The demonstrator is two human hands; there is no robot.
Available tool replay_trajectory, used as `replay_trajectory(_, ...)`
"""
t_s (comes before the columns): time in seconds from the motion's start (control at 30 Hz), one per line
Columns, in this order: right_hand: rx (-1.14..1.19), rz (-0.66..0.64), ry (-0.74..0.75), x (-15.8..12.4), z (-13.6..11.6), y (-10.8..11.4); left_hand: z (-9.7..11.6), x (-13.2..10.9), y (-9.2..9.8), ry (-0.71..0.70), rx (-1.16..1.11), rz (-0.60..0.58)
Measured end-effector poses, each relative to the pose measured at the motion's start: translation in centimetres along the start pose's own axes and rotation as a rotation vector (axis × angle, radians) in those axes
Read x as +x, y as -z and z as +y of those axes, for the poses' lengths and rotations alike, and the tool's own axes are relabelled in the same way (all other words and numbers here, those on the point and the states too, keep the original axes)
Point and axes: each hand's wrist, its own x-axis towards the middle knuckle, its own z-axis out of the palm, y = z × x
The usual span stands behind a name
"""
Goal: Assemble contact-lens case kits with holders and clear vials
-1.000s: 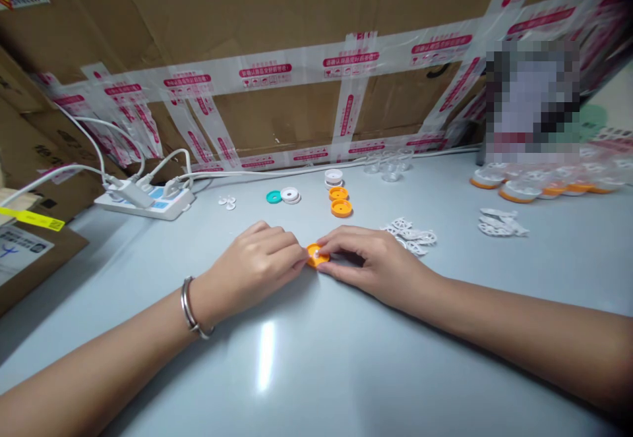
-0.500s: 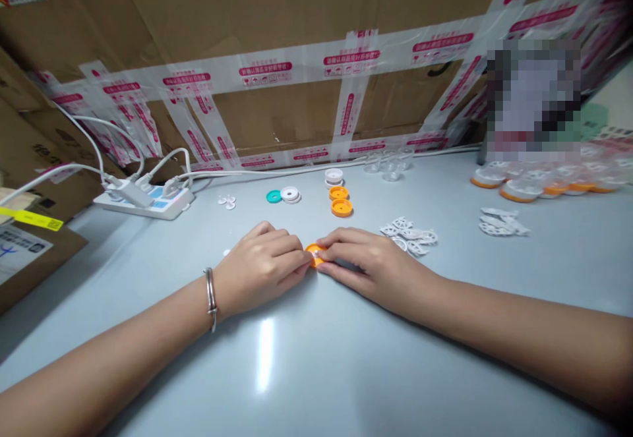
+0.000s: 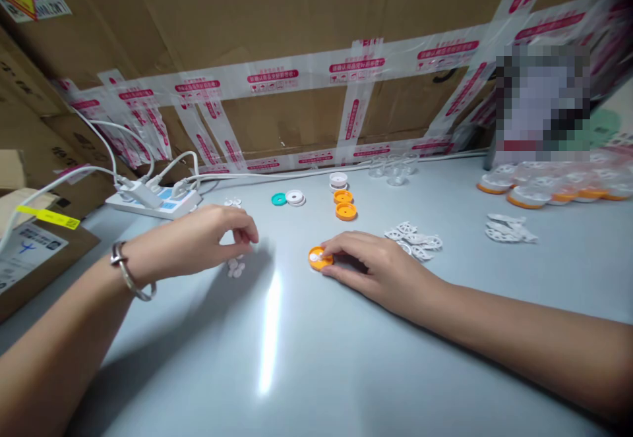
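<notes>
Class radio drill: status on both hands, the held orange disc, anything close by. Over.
Right hand on orange disc, white bit inside. Left hand by small white pieces, grip unclear. Two matching discs just beyond.

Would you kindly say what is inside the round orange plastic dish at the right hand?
Small white parts show inside the round orange plastic dish; the right hand partly covers its right side, hiding whatever lies there.

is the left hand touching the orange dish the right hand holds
Apart: the head view shows a wide stretch of tabletop between the left hand and the held orange dish.
</notes>
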Motion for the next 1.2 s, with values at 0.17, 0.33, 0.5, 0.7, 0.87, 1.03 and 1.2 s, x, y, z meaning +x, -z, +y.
replay_trajectory(0.17,0.018,0.001,0.005,0.0,-0.1,0.0,-1.5,-0.1,-0.3,0.115,0.075,-0.141)
replay_trajectory(0.33,0.053,0.023,0.035,-0.1,0.2,-0.1,-1.8,0.5,-0.8,0.121,0.019,-0.166)
replay_trajectory(0.5,0.083,0.113,0.082,-0.2,0.0,0.1,-0.2,0.9,-0.8,0.034,-0.027,0.022)
replay_trajectory(0.7,0.206,0.219,0.094,-0.1,-0.2,0.2,5.1,0.7,-3.3,-0.141,-0.413,0.404)
replay_trajectory(0.87,0.270,0.209,0.213,-0.4,-0.2,0.1,6.6,0.6,-4.7,-0.149,-0.513,0.484)
replay_trajectory(1.03,0.196,0.230,0.106,-0.3,0.2,0.8,5.6,1.2,-5.0,-0.128,-0.417,0.412)
replay_trajectory(1.2,0.034,0.125,0.170,0.0,1.2,1.2,4.9,1.7,-6.2,-0.204,-0.332,0.351)
